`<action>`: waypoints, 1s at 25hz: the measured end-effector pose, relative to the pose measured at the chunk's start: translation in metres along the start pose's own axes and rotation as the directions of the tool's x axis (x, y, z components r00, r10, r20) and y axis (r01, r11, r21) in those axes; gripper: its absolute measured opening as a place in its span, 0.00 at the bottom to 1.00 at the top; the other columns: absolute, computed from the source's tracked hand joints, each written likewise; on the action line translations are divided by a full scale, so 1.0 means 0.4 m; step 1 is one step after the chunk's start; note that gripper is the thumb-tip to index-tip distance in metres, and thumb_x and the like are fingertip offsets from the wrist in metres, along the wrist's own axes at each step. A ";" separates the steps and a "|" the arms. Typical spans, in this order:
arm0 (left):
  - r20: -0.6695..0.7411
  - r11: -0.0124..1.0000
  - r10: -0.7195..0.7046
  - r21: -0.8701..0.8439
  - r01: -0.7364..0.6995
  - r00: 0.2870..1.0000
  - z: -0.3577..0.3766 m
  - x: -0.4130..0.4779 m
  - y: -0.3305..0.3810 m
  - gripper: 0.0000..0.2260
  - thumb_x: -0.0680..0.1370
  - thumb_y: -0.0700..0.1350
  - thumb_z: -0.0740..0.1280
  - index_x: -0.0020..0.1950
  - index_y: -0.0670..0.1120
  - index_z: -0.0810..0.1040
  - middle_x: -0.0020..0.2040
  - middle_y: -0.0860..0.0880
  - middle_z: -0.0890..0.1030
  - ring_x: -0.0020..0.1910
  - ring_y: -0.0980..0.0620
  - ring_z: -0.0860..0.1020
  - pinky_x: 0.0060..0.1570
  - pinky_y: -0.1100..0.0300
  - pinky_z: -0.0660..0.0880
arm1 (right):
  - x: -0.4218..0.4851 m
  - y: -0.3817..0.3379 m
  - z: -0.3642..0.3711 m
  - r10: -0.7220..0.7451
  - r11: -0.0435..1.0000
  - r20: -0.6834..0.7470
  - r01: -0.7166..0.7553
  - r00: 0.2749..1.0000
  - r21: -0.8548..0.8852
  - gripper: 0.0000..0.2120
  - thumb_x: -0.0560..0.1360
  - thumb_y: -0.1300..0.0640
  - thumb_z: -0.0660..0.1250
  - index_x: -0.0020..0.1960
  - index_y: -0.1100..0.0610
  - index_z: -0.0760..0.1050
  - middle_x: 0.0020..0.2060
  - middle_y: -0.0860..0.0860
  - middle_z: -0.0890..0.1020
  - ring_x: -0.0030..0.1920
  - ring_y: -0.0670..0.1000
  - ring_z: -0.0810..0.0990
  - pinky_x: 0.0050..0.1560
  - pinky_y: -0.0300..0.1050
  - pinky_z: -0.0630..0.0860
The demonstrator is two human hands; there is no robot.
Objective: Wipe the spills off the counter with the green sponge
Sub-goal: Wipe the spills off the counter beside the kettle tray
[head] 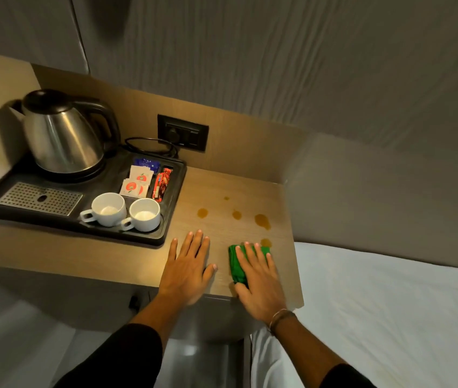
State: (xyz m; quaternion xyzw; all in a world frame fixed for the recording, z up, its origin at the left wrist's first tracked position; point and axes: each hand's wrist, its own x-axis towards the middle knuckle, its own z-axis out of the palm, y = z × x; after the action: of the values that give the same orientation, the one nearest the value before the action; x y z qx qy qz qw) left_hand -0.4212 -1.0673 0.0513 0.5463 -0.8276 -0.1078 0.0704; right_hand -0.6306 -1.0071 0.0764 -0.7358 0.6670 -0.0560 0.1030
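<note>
My right hand [255,278] lies flat on the green sponge [236,264], fingers spread and pressing down, not curled around it. The sponge sits on the counter [110,256] near the front edge, to the right of the black tray [171,191]. My left hand [187,267] is flat and open on the bare wood between the sponge and the tray, holding nothing.

I think the sponge could slip out from under my flat palm if I push fast. It could also smear the brown spills [262,221] wider. One small spot touches the sponge's far corner. The others lie a bit farther back, right of the tray. A big sweep toward the tray might bump the cups [125,211].

The two white cups look empty. Behind them, little slots hold packets [138,182]. Farthest back on the tray stands the kettle [59,135], lid closed, so I cannot see inside.
</note>
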 end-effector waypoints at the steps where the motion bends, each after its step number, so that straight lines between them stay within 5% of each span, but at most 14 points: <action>1: -0.012 1.000 -0.001 -0.003 0.000 1.000 0.012 0.001 -0.004 0.33 0.85 0.63 0.48 0.85 0.47 0.49 0.86 0.44 0.50 0.84 0.43 0.46 0.82 0.36 0.46 | 0.005 -0.005 0.009 0.023 1.000 -0.028 -0.022 0.999 0.003 0.34 0.80 0.39 0.51 0.84 0.44 0.47 0.83 0.45 0.46 0.83 0.50 0.39 0.82 0.60 0.40; 6: -0.045 1.000 0.000 -0.015 -0.001 0.999 0.028 0.004 -0.009 0.33 0.84 0.64 0.47 0.85 0.48 0.51 0.86 0.44 0.53 0.84 0.44 0.48 0.81 0.35 0.48 | -0.015 0.029 0.020 -0.009 0.996 -0.027 0.006 1.000 -0.091 0.28 0.84 0.38 0.41 0.82 0.43 0.47 0.83 0.46 0.49 0.83 0.53 0.43 0.82 0.61 0.46; 13: -0.060 1.000 -0.001 -0.015 0.000 0.998 0.045 0.007 -0.015 0.32 0.85 0.63 0.48 0.85 0.50 0.48 0.86 0.47 0.50 0.84 0.46 0.44 0.81 0.35 0.47 | 0.117 0.146 -0.034 0.066 0.997 -0.051 -0.067 0.997 -0.035 0.26 0.87 0.45 0.49 0.83 0.48 0.52 0.83 0.48 0.51 0.83 0.54 0.46 0.82 0.59 0.47; 18: -0.054 1.000 -0.014 -0.018 0.013 0.998 0.055 0.006 -0.011 0.32 0.85 0.64 0.47 0.85 0.51 0.47 0.87 0.47 0.48 0.84 0.48 0.42 0.82 0.36 0.45 | 0.022 0.247 -0.004 -0.141 0.988 -0.049 0.138 0.989 -0.065 0.26 0.86 0.41 0.45 0.83 0.44 0.50 0.83 0.46 0.53 0.83 0.49 0.43 0.81 0.62 0.50; 22: -0.035 0.999 -0.019 -0.029 0.018 0.999 0.049 0.005 -0.010 0.32 0.84 0.63 0.47 0.85 0.51 0.45 0.86 0.48 0.46 0.84 0.48 0.40 0.82 0.36 0.45 | 0.210 0.204 -0.048 0.113 0.993 -0.086 -0.110 0.990 0.034 0.25 0.87 0.47 0.50 0.83 0.51 0.56 0.82 0.51 0.58 0.83 0.55 0.51 0.82 0.61 0.50; 25: -0.024 0.998 -0.023 -0.051 0.022 0.999 0.050 0.001 -0.005 0.32 0.84 0.63 0.47 0.85 0.51 0.45 0.86 0.48 0.45 0.84 0.49 0.39 0.82 0.35 0.46 | 0.183 0.208 -0.025 0.034 0.998 -0.109 -0.028 0.993 0.051 0.26 0.87 0.45 0.50 0.83 0.49 0.55 0.83 0.49 0.57 0.83 0.53 0.49 0.82 0.60 0.49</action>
State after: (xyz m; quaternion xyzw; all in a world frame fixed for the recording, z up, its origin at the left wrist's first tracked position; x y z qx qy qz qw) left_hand -0.4242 -1.0662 0.0313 0.5548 -0.8176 -0.1227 0.0931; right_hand -0.7061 -1.0878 0.0634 -0.7184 0.6814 -0.1112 0.0852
